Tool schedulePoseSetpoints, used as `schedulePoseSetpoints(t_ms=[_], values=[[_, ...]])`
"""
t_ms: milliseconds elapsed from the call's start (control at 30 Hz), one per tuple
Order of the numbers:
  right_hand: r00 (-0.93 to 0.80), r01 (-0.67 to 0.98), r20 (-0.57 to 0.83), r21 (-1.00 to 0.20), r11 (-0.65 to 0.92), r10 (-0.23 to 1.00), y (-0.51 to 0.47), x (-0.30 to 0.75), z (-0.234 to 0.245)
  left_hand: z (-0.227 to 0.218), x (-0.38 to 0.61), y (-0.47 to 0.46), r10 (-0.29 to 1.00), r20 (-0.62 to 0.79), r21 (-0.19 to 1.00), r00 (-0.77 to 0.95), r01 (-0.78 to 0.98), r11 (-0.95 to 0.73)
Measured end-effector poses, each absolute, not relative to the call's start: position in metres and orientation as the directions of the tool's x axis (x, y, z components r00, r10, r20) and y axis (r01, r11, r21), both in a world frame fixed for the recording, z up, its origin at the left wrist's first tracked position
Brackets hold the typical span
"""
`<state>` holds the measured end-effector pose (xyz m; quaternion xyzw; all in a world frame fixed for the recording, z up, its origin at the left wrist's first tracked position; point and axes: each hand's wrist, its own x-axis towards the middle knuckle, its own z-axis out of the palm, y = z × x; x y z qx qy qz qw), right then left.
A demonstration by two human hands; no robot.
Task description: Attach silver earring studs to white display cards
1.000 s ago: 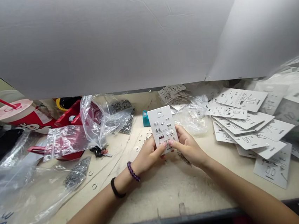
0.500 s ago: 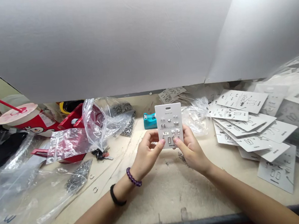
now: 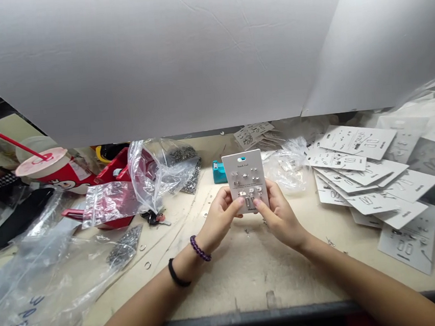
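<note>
A white earring display card stands nearly upright between my two hands, above the bench. Rows of small silver earrings are mounted on it, and a hang hole sits at its top. My left hand pinches the card's lower left edge, with the thumb on its front. My right hand grips the lower right edge the same way. Both thumbs rest near the bottom row of earrings. A purple beaded bracelet and a black band circle my left wrist.
A loose pile of similar white cards covers the bench to the right. To the left lie clear plastic bags, a red tray, a drink cup and keys. A teal tape dispenser stands behind the card. A white sheet hangs overhead.
The card has turned from leaning left to nearly upright and has risen a little between my hands. The whole view has shifted slightly as my head moved.
</note>
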<state>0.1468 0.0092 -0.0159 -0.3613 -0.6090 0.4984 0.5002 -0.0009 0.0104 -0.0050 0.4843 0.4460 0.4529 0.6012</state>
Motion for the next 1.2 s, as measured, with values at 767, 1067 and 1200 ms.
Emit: schedulePoseSetpoints(t_ms=[767, 1067, 1200], values=[[-0.179, -0.055, 0.220, -0.975, 0.213, 0.959, 0.014, 0.147, -0.020, -0.020, 0.001, 0.013, 0.967, -0.025, 0.998, 0.255, -0.047, 0.038], [-0.167, -0.055, 0.201, -0.979, 0.194, 0.965, 0.011, 0.146, -0.018, -0.008, -0.001, 0.011, 0.965, -0.017, 0.997, 0.263, -0.074, 0.038], [-0.164, -0.068, 0.195, -0.980, 0.186, 0.967, 0.011, 0.146, -0.017, -0.010, -0.003, 0.011, 0.966, -0.006, 0.999, 0.257, -0.039, 0.017]])
